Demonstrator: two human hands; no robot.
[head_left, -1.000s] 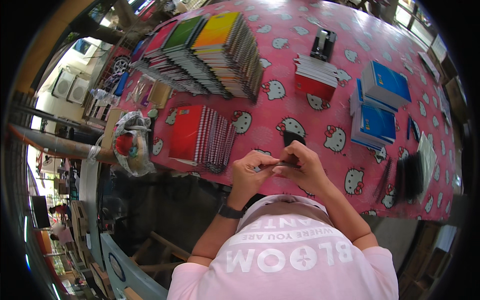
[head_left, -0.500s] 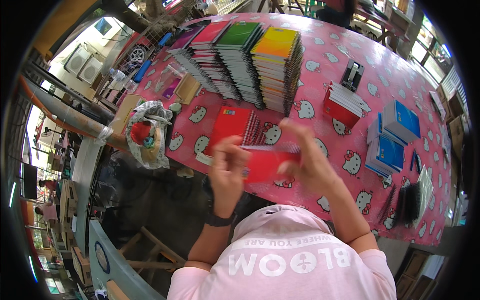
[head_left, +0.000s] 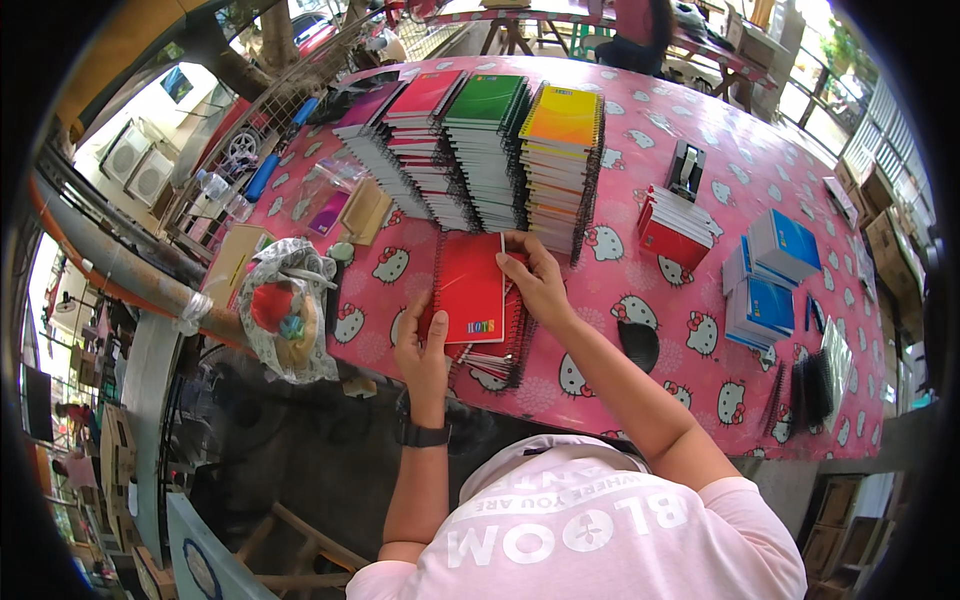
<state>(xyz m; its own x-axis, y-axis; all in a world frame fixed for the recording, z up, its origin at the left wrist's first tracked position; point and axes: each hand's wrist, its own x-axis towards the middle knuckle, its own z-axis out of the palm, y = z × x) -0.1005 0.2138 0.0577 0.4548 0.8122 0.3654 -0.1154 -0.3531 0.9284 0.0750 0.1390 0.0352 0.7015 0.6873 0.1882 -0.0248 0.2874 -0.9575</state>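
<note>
A red spiral notebook (head_left: 470, 280) lies cover up over a small stack of red spiral notebooks (head_left: 516, 350), its coil along the left side. My left hand (head_left: 425, 345) grips its lower left edge, thumb on the cover. At the upper right edge my right hand (head_left: 535, 280) holds it between thumb and fingers. The stack's lower and right edges show beneath, slightly out of line with the top notebook. Just beyond stand tall stacks of spiral notebooks with purple, pink, green and yellow covers (head_left: 562, 115).
Right of my hands are a red-covered pile of unbound booklets (head_left: 672, 235), a black hole punch or stapler (head_left: 686, 170), blue-covered piles (head_left: 760, 305) and black binding coils (head_left: 812, 390). A dark rounded item (head_left: 638, 345) lies nearer. A plastic bag (head_left: 290, 320) sits at the left edge.
The red notebook, earlier held tilted near the table's front edge, now lies flat over the red stack. Both hands have moved with it, and the right one has come inward.
</note>
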